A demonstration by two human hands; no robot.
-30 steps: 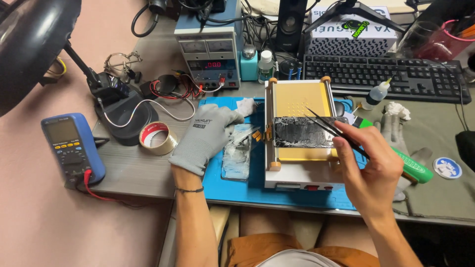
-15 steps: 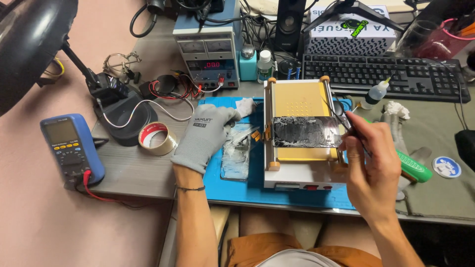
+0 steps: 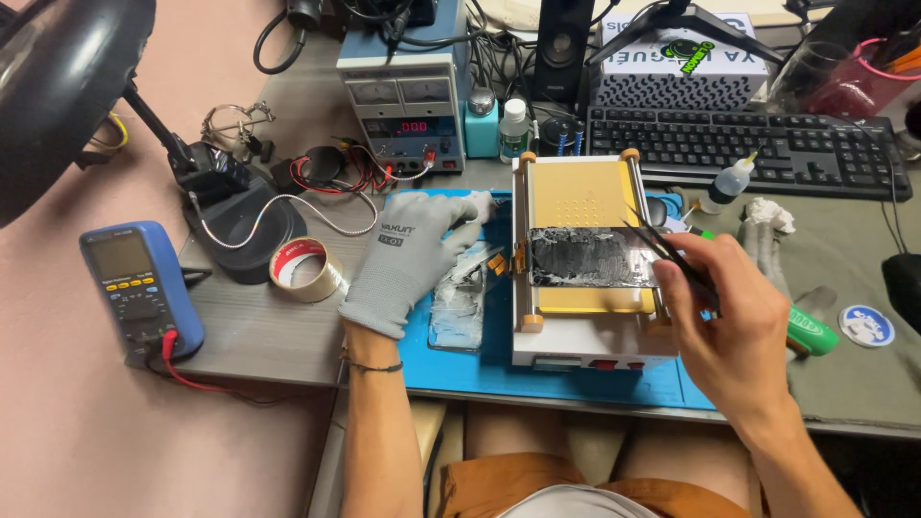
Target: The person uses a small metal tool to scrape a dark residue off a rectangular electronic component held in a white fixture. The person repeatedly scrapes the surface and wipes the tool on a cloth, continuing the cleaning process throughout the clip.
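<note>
Over blue mat (image 3: 585, 379), right hand (image 3: 734, 321) pinches tweezers (image 3: 672, 254).

The left hand (image 3: 414, 261), in a grey glove, lies flat on the blue mat (image 3: 480, 360), beside a broken glass panel (image 3: 460, 297). The bare right hand (image 3: 734, 321) holds black tweezers (image 3: 662, 251), and their tips touch the dark phone screen (image 3: 590, 257) on the yellow heating plate (image 3: 580, 259) (the screen has white residue). A roll of tape (image 3: 305, 269) and a blue multimeter (image 3: 142, 288) are at the left.
</note>
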